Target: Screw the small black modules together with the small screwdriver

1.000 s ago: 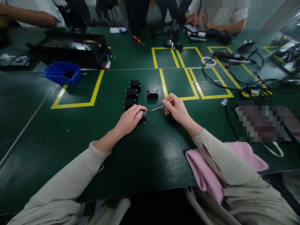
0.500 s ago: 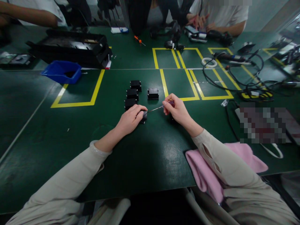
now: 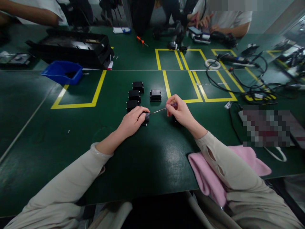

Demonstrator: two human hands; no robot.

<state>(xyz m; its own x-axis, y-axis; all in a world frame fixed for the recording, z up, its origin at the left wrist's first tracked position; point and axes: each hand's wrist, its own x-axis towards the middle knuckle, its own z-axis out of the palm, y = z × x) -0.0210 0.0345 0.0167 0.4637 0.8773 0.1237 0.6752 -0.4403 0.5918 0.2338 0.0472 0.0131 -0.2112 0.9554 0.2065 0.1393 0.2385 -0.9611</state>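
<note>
My left hand point(image 3: 132, 121) is closed over a small black box point(image 3: 146, 118) lying on the green table point(image 3: 147, 159). My right hand point(image 3: 179, 110) pinches a thin screwdriver point(image 3: 159, 110) by its handle, and the metal tip points left into the box's side. Just behind my left hand three more black boxes point(image 3: 134, 95) stand in a column, with another black box point(image 3: 155, 94) apart to their right.
A blue bin point(image 3: 62, 72) and a long black case point(image 3: 71, 47) sit at the back left. Tangled black cables point(image 3: 240, 79) lie at the right over yellow tape lines point(image 3: 181, 76). A pink cloth point(image 3: 214, 178) lies under my right forearm. Other people's hands work at the far edge.
Almost nothing differs: both hands stay on the box and screwdriver, with only a slight shift of the view.
</note>
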